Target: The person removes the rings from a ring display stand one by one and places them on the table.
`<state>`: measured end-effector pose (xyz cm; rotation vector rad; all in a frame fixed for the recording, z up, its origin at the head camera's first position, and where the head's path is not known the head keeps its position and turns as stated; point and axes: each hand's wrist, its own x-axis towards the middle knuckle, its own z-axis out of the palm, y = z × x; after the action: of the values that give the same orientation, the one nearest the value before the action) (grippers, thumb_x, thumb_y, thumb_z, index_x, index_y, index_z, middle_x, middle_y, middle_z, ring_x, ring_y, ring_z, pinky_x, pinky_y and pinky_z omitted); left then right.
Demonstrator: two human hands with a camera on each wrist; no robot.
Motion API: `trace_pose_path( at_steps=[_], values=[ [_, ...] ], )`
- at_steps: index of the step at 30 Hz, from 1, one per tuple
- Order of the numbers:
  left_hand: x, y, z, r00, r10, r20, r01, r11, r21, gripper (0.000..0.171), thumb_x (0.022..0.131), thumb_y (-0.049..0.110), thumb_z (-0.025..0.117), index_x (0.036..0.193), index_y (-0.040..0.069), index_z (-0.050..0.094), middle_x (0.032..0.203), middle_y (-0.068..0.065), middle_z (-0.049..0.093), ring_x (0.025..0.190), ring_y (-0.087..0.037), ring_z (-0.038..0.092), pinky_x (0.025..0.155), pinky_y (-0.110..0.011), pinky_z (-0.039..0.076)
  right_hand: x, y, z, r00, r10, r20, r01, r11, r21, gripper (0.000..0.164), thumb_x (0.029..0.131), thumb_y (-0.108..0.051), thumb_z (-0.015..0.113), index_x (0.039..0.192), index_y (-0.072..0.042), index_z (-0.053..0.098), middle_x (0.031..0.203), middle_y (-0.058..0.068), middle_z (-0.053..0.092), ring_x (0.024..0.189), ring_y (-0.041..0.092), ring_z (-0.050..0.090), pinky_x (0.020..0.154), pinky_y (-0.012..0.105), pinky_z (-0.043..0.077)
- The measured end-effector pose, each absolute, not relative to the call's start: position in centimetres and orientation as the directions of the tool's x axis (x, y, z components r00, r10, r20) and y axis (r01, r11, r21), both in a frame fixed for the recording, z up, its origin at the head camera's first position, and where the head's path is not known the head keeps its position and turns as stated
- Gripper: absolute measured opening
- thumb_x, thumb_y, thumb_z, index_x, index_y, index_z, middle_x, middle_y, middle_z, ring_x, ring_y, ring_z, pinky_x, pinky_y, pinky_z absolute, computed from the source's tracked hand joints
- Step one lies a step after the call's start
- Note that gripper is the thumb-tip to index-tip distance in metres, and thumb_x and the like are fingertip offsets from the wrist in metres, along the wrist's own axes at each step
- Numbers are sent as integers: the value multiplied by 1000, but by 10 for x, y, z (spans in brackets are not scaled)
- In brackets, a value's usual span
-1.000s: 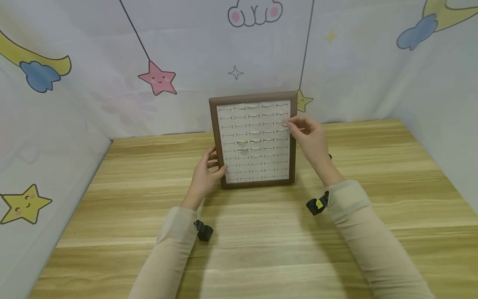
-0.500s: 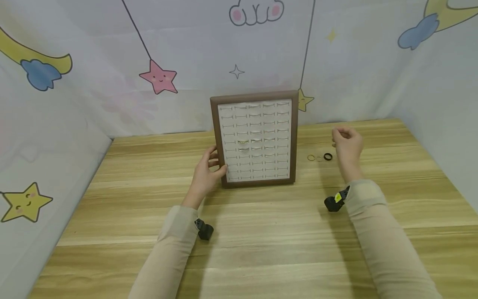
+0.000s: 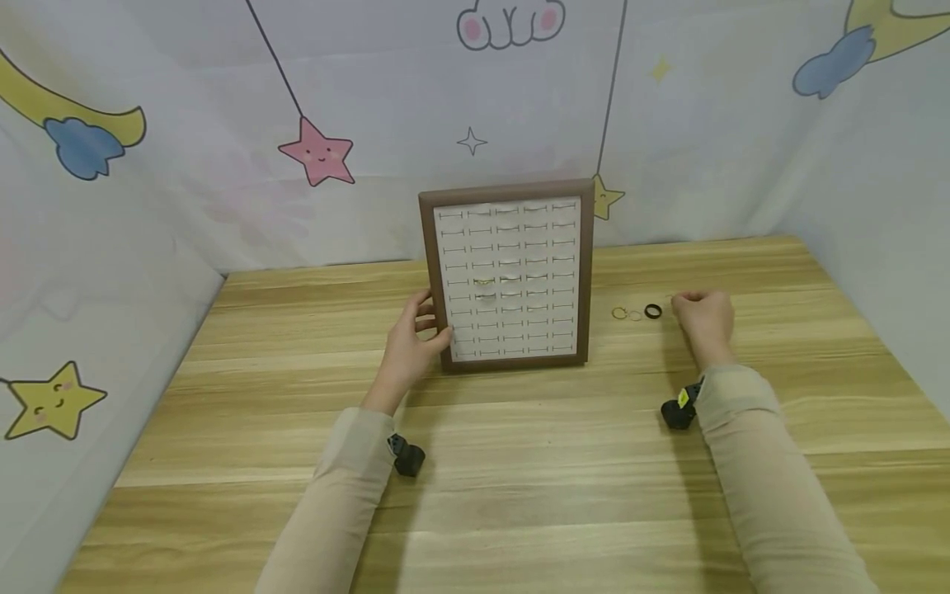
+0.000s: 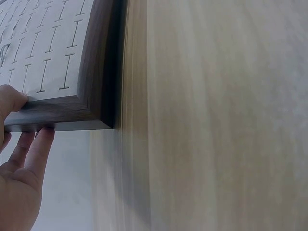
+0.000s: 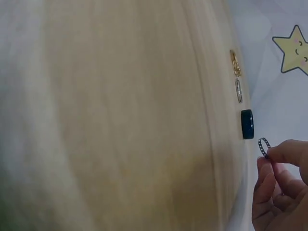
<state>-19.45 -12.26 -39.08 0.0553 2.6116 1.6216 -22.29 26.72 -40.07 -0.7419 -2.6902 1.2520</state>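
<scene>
A ring display board (image 3: 545, 285) with a brown frame and slotted white pad stands upright on the table. My left hand (image 3: 406, 351) grips its left edge, thumb in front and fingers behind. A gold ring (image 3: 484, 282) sits in one slot, with a silver-looking ring (image 3: 486, 297) just below it. To the right, my right hand (image 3: 707, 322) is low by the table. In the right wrist view it pinches a thin patterned ring (image 5: 262, 150) between thumb and finger. Beside it stand a wide black ring (image 5: 247, 124), a thin silver ring (image 5: 238, 90) and a gold ring (image 5: 235, 63) in a row.
The light wooden table (image 3: 519, 495) extends in front of the board and to both sides. A white curtain (image 3: 393, 82) with printed stars and moons hangs behind. A small black camera is worn at each wrist.
My right hand has moved right, away from the board's right side, and down towards the table beside the loose rings, which have come into view. The left hand keeps its grip on the frame.
</scene>
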Motion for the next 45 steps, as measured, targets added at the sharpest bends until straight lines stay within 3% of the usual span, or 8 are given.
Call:
trace_pose_path(
  at_steps=[10,15,21,26,31,36,41,45],
  values=[
    [-195,-123,-391,-997,67,-36,-4,437,899,69,90,10,63,149,16,28,139,-16,47,125,-34,51,97,-44,53,-220,273,-405,-905,412,-106,372,646,-666,33,89,-15,50,109,5,68,92,18,69,84,27,57,64,24,40],
    [-195,-123,-391,-997,66,-37,-4,438,899,69,90,10,63,149,16,28,139,-16,47,125,-34,51,97,-44,52,-219,274,-406,-905,408,-117,380,656,-652,36,90,-15,48,111,7,66,116,26,64,98,35,59,70,29,44],
    [-194,-123,-390,-997,67,-35,-2,437,899,69,90,11,63,149,17,27,139,-16,46,125,-35,50,97,-44,52,-219,275,-406,-904,413,-112,380,655,-653,36,89,-16,49,112,7,66,120,26,63,104,37,58,75,34,46],
    [-194,-124,-391,-997,69,-34,0,435,900,70,90,10,63,149,17,28,139,-16,47,125,-35,51,97,-44,52,-221,274,-407,-898,429,-96,375,634,-676,35,91,-16,50,114,5,65,112,26,65,93,31,59,66,25,40],
    [-194,-123,-391,-997,71,-40,-5,438,899,70,90,11,63,150,18,27,139,-16,46,125,-35,50,98,-44,51,-224,271,-405,-886,457,-75,365,590,-720,41,93,-18,45,125,2,60,117,23,63,81,21,56,63,21,39],
    [-194,-123,-391,-996,71,-45,-9,440,898,70,90,12,63,150,18,26,140,-16,46,126,-35,50,99,-45,51,-227,262,-393,-880,474,-35,312,519,-796,42,96,-23,44,131,-3,56,109,8,58,77,10,48,59,18,41],
    [-194,-123,-391,-997,71,-43,-8,439,899,70,90,11,63,150,17,26,140,-16,46,126,-35,50,99,-45,51,-230,241,-374,-871,488,64,181,438,-880,39,96,-24,47,128,-4,58,94,-10,50,75,0,46,57,11,41],
    [-193,-123,-390,-997,71,-36,-1,436,900,70,90,11,63,150,17,27,139,-17,46,125,-35,51,98,-44,52,-231,215,-357,-846,491,210,19,422,-906,33,95,-22,51,119,-3,63,88,-14,50,72,-5,47,60,9,42]
  ],
)
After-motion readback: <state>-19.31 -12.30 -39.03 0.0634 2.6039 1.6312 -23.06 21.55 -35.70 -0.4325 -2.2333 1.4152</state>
